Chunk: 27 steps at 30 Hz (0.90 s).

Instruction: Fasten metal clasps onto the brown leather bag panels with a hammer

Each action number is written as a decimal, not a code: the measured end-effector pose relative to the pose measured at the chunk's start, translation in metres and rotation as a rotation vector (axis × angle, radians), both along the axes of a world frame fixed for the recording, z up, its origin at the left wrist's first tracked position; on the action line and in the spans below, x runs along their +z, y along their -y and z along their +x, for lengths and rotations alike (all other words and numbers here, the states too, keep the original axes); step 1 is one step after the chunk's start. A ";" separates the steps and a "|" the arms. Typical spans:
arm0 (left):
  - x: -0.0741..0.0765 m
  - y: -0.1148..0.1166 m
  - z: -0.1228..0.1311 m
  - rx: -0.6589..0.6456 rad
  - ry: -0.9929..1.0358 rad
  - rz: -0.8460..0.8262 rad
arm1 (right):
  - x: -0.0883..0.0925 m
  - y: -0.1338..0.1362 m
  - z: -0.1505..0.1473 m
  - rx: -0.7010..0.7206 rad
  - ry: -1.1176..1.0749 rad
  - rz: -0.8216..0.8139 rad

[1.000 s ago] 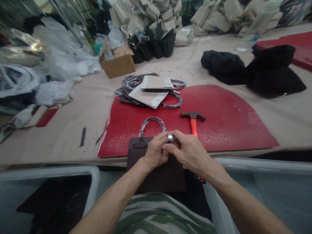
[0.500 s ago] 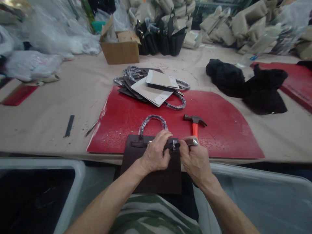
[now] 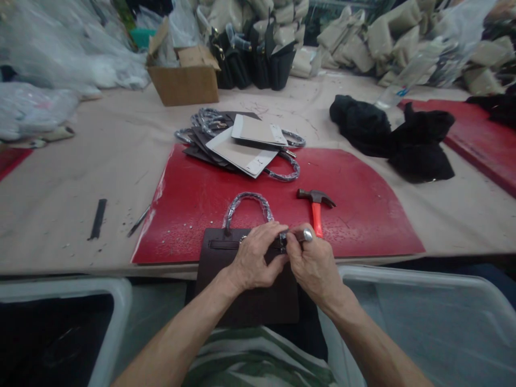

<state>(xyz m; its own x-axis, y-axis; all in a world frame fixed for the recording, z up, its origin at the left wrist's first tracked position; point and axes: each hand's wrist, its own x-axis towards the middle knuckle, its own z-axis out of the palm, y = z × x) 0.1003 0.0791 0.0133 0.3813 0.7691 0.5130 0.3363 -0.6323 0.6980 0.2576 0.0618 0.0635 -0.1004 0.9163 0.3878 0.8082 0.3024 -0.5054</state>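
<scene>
A dark brown handbag panel (image 3: 253,303) leans over the table's front edge, its plastic-wrapped loop handle (image 3: 247,196) standing up on the far side. My left hand (image 3: 258,255) is closed around the strap along the panel's top, thumb towards me. In my right hand (image 3: 314,263) is a short tool with a metal-capped handle (image 3: 305,235); its working end is hidden by my fingers. The two hands nearly meet beside a small plastic-wrapped fitting (image 3: 283,242) on the strap. Just beyond my right hand lies a claw hammer (image 3: 316,207) with an orange handle.
A red mat (image 3: 346,215) lies beneath the work. More bag panels with wrapped handles (image 3: 242,145) are piled at its back. Black cloth (image 3: 395,134) lies right, a cardboard box (image 3: 183,86) behind. Plastic bins (image 3: 121,306) flank my lap; a thin pointed tool (image 3: 139,220) lies left.
My right hand has moved left with the tool, closer to my left hand and the strap. The view has shifted slightly to the right.
</scene>
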 end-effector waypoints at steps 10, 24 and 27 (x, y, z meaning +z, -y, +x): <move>0.006 -0.006 0.014 0.011 -0.002 -0.004 | 0.004 0.005 -0.003 0.038 -0.130 -0.242; 0.001 -0.004 0.017 0.068 -0.028 -0.079 | -0.017 0.034 0.057 -0.419 0.065 -0.493; 0.002 -0.003 0.017 0.073 -0.024 -0.082 | -0.013 0.038 0.062 -0.338 -0.355 -0.609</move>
